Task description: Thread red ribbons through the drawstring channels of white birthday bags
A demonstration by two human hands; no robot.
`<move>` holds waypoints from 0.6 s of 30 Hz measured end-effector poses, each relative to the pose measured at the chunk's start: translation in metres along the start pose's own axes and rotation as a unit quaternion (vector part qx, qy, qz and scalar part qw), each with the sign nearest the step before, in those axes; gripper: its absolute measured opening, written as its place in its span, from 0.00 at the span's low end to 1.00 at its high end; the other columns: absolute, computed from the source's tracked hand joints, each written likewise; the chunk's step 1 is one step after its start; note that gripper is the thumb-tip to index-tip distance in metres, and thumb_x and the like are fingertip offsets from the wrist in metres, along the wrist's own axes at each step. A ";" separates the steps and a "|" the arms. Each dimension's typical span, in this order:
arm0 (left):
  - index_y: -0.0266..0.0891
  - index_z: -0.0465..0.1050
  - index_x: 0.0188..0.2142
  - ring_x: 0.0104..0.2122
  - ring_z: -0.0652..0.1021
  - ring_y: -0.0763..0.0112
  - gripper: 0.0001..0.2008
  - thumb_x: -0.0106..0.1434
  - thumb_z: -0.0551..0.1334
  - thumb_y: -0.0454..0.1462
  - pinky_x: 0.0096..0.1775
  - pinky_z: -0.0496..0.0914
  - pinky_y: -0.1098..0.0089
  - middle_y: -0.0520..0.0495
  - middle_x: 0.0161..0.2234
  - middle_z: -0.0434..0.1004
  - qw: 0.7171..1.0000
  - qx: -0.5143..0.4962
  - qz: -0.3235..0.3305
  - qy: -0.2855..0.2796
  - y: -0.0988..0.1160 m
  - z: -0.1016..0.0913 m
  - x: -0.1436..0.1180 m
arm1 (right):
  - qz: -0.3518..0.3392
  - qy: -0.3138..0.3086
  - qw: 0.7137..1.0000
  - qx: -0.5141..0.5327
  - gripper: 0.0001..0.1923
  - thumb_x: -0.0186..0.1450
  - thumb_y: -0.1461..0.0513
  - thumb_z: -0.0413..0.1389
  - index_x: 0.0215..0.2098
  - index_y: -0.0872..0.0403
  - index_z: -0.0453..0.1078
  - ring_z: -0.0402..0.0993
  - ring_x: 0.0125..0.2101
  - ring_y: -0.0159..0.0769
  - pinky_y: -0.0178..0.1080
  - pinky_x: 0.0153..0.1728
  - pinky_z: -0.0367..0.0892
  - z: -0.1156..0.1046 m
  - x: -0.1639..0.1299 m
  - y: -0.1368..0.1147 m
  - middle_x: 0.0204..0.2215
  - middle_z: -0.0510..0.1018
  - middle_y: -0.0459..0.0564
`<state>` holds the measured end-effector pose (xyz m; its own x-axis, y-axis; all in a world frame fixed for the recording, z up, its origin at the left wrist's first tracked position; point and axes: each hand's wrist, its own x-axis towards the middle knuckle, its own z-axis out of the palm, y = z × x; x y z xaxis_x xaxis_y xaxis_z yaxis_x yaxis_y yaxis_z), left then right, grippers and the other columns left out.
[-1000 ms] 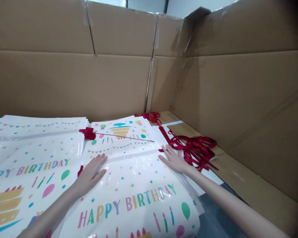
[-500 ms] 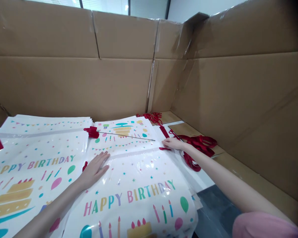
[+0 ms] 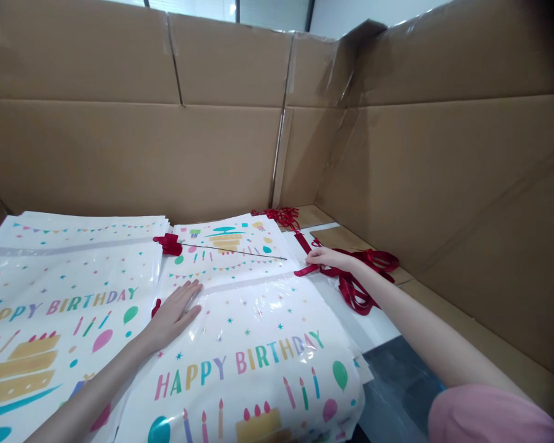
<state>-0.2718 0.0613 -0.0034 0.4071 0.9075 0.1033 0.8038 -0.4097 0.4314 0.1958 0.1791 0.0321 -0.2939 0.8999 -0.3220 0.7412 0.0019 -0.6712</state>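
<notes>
My left hand [image 3: 178, 312] lies flat with fingers stretched on the left edge of a glossy white HAPPY BIRTHDAY bag [image 3: 263, 320], the top one of the right-hand pile. My right hand [image 3: 325, 258] is at this bag's right edge, its fingers pinched on a red ribbon [image 3: 307, 270] whose end sticks out to the left over the bag. A long thin dark rod [image 3: 235, 251] lies across the upper part of the bag. At its left end is a bunched piece of red ribbon [image 3: 170, 244]. A bit of red shows beside my left hand.
A second pile of HAPPY BIRTHDAY bags [image 3: 83, 264] lies to the left. Loose red ribbon [image 3: 357, 295] is heaped on the right, and red tassels or cords [image 3: 284, 216] lie at the back. Tall cardboard walls [image 3: 120, 154] enclose the back and right.
My right hand has shifted slightly up, and more of the red ribbon's end shows at its fingers. My left hand stays put on the bag. The view has moved a little.
</notes>
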 end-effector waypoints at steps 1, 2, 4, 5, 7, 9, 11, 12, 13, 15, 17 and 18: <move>0.44 0.55 0.62 0.64 0.55 0.60 0.26 0.68 0.47 0.49 0.62 0.54 0.55 0.48 0.64 0.55 1.000 0.001 -0.002 0.000 -0.001 0.001 0.000 | 0.001 0.000 1.000 0.007 0.26 0.53 0.44 0.56 0.33 0.59 0.72 0.67 0.28 0.33 0.34 0.30 0.63 -0.002 -0.001 0.001 0.28 0.74 0.51; 0.44 0.55 0.62 0.64 0.55 0.60 0.26 0.68 0.48 0.49 0.62 0.54 0.55 0.48 0.64 0.55 1.000 0.002 -0.003 0.000 -0.002 0.002 0.000 | 0.002 -0.001 1.000 0.012 0.26 0.52 0.44 0.57 0.33 0.59 0.72 0.67 0.27 0.33 0.34 0.29 0.63 -0.004 -0.002 0.001 0.27 0.74 0.50; 0.44 0.54 0.62 0.64 0.54 0.60 0.26 0.68 0.48 0.49 0.62 0.53 0.54 0.48 0.64 0.55 1.000 0.004 -0.005 -0.002 -0.004 0.003 0.001 | 0.001 -0.006 1.000 0.024 0.26 0.51 0.45 0.59 0.33 0.59 0.73 0.67 0.26 0.32 0.34 0.28 0.62 -0.007 -0.003 0.004 0.25 0.73 0.50; 0.44 0.54 0.62 0.64 0.54 0.60 0.26 0.68 0.48 0.49 0.62 0.53 0.54 0.48 0.64 0.54 1.000 0.005 -0.005 -0.003 -0.005 0.004 0.001 | -0.002 -0.010 0.999 0.031 0.26 0.50 0.45 0.60 0.33 0.59 0.74 0.66 0.26 0.32 0.34 0.28 0.62 -0.008 -0.003 0.005 0.24 0.73 0.49; 0.45 0.54 0.62 0.64 0.54 0.60 0.26 0.68 0.48 0.49 0.62 0.53 0.54 0.48 0.64 0.54 1.000 0.005 -0.005 -0.003 -0.007 0.005 0.001 | -0.011 -0.015 0.999 0.042 0.26 0.49 0.45 0.61 0.33 0.59 0.74 0.66 0.26 0.32 0.34 0.28 0.62 -0.010 -0.003 0.008 0.24 0.73 0.49; 0.46 0.54 0.62 0.64 0.54 0.60 0.26 0.68 0.48 0.49 0.62 0.54 0.54 0.49 0.64 0.54 1.000 0.005 -0.005 -0.003 -0.008 0.006 0.001 | -0.015 -0.011 0.999 0.046 0.25 0.48 0.46 0.62 0.32 0.59 0.75 0.66 0.25 0.32 0.34 0.28 0.61 -0.011 -0.003 0.011 0.23 0.73 0.48; 0.46 0.54 0.62 0.64 0.54 0.60 0.25 0.68 0.48 0.49 0.62 0.54 0.54 0.49 0.64 0.54 1.000 0.006 -0.003 -0.001 -0.009 0.006 0.001 | -0.013 -0.003 0.999 0.043 0.25 0.48 0.47 0.63 0.32 0.58 0.75 0.66 0.25 0.31 0.34 0.28 0.61 -0.010 -0.003 0.012 0.23 0.73 0.48; 0.46 0.53 0.62 0.64 0.54 0.60 0.25 0.68 0.48 0.49 0.62 0.55 0.53 0.49 0.64 0.54 1.000 0.006 -0.002 0.001 -0.009 0.006 0.001 | -0.012 0.000 0.999 0.043 0.24 0.47 0.47 0.63 0.32 0.59 0.75 0.66 0.24 0.31 0.34 0.28 0.61 -0.010 -0.003 0.012 0.22 0.73 0.48; 0.46 0.53 0.62 0.64 0.54 0.60 0.25 0.68 0.48 0.49 0.62 0.55 0.53 0.49 0.64 0.54 1.000 0.007 0.001 0.002 -0.009 0.006 0.001 | -0.012 0.002 0.999 0.045 0.24 0.47 0.47 0.63 0.32 0.59 0.75 0.66 0.24 0.31 0.34 0.27 0.61 -0.010 -0.003 0.013 0.22 0.73 0.48; 0.46 0.53 0.62 0.64 0.54 0.60 0.25 0.68 0.48 0.49 0.62 0.54 0.53 0.49 0.64 0.55 1.000 0.006 0.005 0.004 -0.010 0.006 0.001 | -0.012 0.002 0.998 0.055 0.24 0.47 0.48 0.63 0.32 0.59 0.74 0.66 0.24 0.31 0.34 0.27 0.61 -0.010 -0.003 0.013 0.21 0.73 0.48; 0.46 0.53 0.62 0.64 0.54 0.60 0.25 0.68 0.48 0.48 0.62 0.54 0.53 0.49 0.64 0.55 1.000 0.005 0.007 0.004 -0.009 0.006 0.001 | -0.017 -0.001 0.998 0.068 0.24 0.47 0.48 0.63 0.32 0.59 0.74 0.67 0.23 0.31 0.33 0.27 0.61 -0.010 -0.003 0.015 0.20 0.73 0.47; 0.46 0.53 0.62 0.64 0.54 0.60 0.25 0.68 0.48 0.48 0.62 0.54 0.53 0.48 0.64 0.55 1.000 0.003 0.007 0.003 -0.009 0.006 0.001 | -0.020 -0.002 0.997 0.073 0.24 0.47 0.48 0.63 0.32 0.59 0.74 0.67 0.23 0.31 0.33 0.27 0.61 -0.010 -0.003 0.015 0.20 0.73 0.47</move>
<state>-0.2759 0.0653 -0.0129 0.4166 0.9019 0.1146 0.8003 -0.4236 0.4243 0.2139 0.1808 0.0293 -0.3245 0.8985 -0.2955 0.6329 -0.0258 -0.7738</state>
